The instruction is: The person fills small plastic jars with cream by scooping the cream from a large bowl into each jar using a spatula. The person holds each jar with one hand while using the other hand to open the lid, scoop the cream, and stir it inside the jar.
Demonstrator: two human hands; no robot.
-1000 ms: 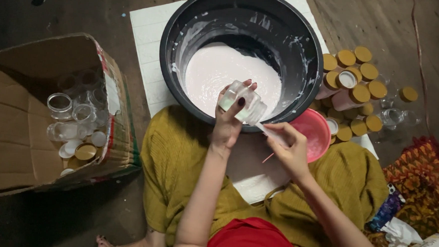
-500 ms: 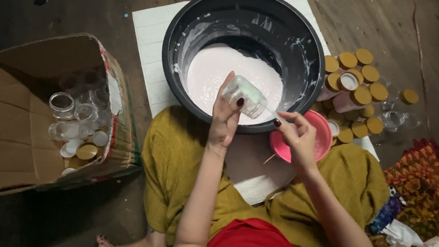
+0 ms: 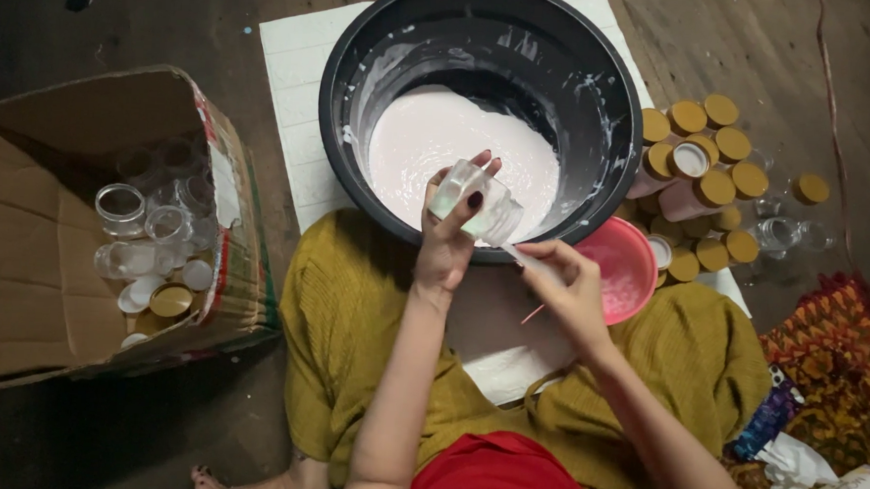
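My left hand [image 3: 447,237] grips a small clear glass jar [image 3: 477,203], tilted on its side over the near rim of a big black basin [image 3: 366,42] holding pale pink cream [image 3: 431,140]. My right hand [image 3: 567,286] holds a thin stick-like tool [image 3: 531,264] whose tip is at the jar's mouth. A pink bowl [image 3: 624,264] sits just right of my right hand, partly behind it.
A cardboard box [image 3: 46,284] at left holds several empty glass jars [image 3: 143,229] and lids. Several gold-lidded jars [image 3: 707,160] stand at the right of the basin. A white mat [image 3: 295,78] lies under the basin. Patterned cloth [image 3: 835,365] and a packet lie at far right.
My right hand has come back left and down from over the pink bowl to the jar's mouth. The jar in my left hand has tipped slightly lower.
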